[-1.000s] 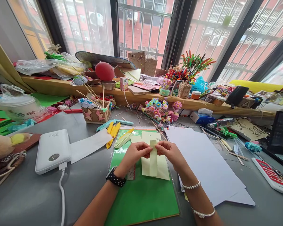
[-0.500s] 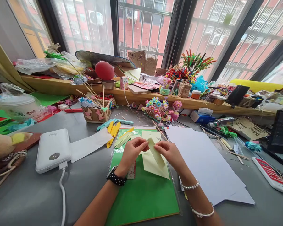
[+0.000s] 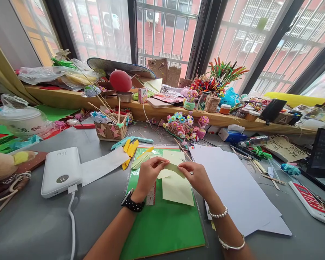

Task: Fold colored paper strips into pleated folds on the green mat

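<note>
Between my two hands a narrow strip of pale yellow-green paper (image 3: 175, 168) is stretched nearly level. My left hand (image 3: 151, 177) pinches its left end with thumb and finger. The right end is pinched the same way in my right hand (image 3: 197, 179). Beneath them, a larger pale yellow-green sheet (image 3: 178, 190) rests on a green pack of paper (image 3: 162, 227) in a clear sleeve. A small ruler-like strip with a red edge (image 3: 151, 196) lies beside my left wrist. Folded pale strips (image 3: 142, 159) lie beyond my left hand.
White sheets (image 3: 233, 187) spread to the right, near a red-and-white calculator (image 3: 311, 202). At left lies a power bank (image 3: 61, 173) with a white cable. Yellow folded paper pieces (image 3: 130, 153), a cardboard basket (image 3: 111, 130) and crochet-like flowers (image 3: 182, 126) stand farther back.
The paper strip has turned from hanging steeply down to the right to lying nearly level between both hands. My right hand now grips its far end; more of the sheet below shows.
</note>
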The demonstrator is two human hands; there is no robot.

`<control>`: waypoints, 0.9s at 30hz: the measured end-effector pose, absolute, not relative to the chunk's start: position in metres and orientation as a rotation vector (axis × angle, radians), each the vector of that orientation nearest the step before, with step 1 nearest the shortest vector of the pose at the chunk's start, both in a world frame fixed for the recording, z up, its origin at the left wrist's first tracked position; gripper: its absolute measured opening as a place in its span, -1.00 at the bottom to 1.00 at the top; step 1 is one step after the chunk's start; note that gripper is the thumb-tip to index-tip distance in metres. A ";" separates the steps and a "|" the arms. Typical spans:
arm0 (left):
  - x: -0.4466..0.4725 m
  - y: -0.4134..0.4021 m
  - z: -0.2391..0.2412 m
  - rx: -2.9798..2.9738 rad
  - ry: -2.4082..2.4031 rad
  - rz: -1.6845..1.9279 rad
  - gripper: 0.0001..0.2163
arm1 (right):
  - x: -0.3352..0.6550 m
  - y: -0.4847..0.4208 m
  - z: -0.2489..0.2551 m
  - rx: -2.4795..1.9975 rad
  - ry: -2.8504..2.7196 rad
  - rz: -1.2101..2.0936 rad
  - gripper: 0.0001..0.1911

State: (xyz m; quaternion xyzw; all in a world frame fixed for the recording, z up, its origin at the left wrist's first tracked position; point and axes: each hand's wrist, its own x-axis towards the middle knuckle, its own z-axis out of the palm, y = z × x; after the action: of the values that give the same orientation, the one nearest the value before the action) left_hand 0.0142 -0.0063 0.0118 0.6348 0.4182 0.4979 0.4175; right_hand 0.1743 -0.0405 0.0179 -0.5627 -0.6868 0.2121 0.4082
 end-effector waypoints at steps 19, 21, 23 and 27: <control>0.017 -0.009 0.008 2.074 0.995 1.297 -0.88 | 0.170 -0.040 0.010 -1.376 -1.871 0.235 -0.84; 0.014 -0.007 0.006 2.354 0.984 1.259 -0.89 | 0.169 -0.039 0.007 -1.412 -1.943 0.056 -0.84; 0.012 -0.005 0.004 2.588 0.966 1.230 -0.87 | 0.169 -0.039 0.004 -1.423 -2.011 -0.105 -0.83; 0.010 -0.004 0.003 2.797 0.974 1.257 -0.86 | 0.169 -0.040 0.003 -1.410 -2.057 -0.260 -0.83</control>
State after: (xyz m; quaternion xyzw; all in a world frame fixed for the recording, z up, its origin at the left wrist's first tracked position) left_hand 0.0098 -0.0040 0.0026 0.8688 0.3024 0.3903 -0.0380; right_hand 0.1694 -0.0395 0.0034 -0.5342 -0.7796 -0.0986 0.3117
